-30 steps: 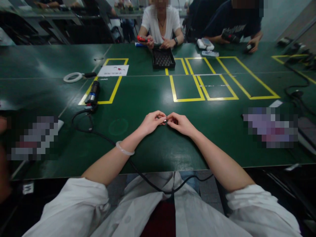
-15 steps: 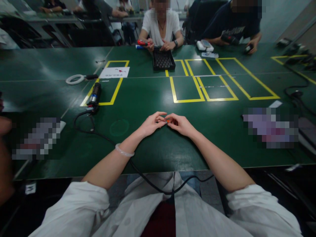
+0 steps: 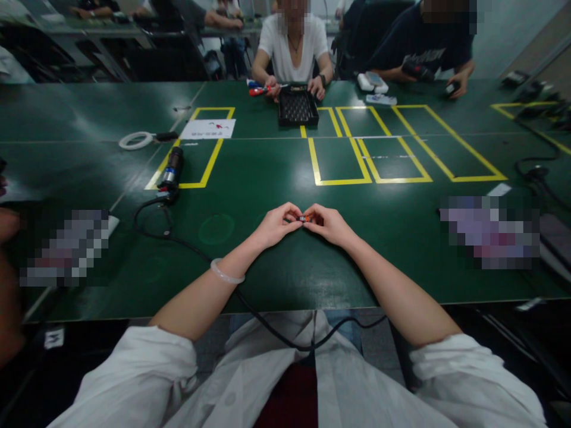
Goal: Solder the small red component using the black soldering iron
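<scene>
My left hand [image 3: 279,226] and my right hand [image 3: 328,224] meet fingertip to fingertip above the green table [image 3: 267,279]. Between them is a small orange and grey piece [image 3: 304,219], too small to name exactly. The right thumb and fingers pinch its orange end. The left thumb and forefinger close on its other, darker end. Fingers cover much of the piece. A pale bangle [image 3: 226,271] rings my left wrist.
A dark cylindrical tool [image 3: 172,168] with a black cable lies to the left, near a white sheet [image 3: 208,128]. Yellow tape [image 3: 342,182] marks rectangles. Across the table, a person [image 3: 292,41] handles a black tray [image 3: 298,120] and a red-handled tool. Blurred-out items lie at both sides.
My left fingers have curled in from a looser pose and now pinch the small piece, so more of it shows. Across the table, the person's hands have shifted around the black tray.
</scene>
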`<state>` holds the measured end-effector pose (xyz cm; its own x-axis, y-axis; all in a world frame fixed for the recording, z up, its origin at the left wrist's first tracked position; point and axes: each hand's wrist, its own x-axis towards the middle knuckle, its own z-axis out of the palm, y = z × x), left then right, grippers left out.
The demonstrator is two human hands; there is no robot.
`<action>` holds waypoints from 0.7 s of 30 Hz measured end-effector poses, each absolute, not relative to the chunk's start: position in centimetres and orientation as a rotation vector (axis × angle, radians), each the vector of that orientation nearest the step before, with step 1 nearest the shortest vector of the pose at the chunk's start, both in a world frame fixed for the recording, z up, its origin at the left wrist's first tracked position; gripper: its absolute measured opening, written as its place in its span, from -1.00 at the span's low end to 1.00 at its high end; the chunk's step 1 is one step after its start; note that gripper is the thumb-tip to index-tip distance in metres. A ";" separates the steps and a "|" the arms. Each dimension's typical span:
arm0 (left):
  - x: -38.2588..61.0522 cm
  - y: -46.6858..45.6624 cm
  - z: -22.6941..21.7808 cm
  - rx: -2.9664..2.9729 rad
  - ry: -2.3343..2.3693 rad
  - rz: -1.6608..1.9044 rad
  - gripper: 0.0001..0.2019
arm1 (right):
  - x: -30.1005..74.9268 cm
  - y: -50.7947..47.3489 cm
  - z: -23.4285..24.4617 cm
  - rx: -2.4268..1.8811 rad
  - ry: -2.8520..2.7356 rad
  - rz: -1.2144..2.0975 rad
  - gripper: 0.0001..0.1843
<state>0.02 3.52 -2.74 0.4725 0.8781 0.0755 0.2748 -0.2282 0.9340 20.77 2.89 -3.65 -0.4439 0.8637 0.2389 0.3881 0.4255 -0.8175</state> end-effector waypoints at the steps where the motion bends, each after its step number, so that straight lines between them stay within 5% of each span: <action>1: 0.0 3.5 -2.7 1.786 0.995 0.783 -0.75 | 20.8 2.9 -3.6 -1.050 -2.016 0.910 -0.80; 21: -0.1 1.8 -1.9 2.327 1.132 0.760 -0.79 | 21.0 2.7 -3.4 -1.047 -1.993 0.940 -0.74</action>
<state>-0.10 1.76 -1.90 0.5138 0.8103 0.2819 0.5678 -0.5675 0.5963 21.05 2.71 -3.43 -0.4390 0.8671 0.2356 0.3695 0.4132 -0.8323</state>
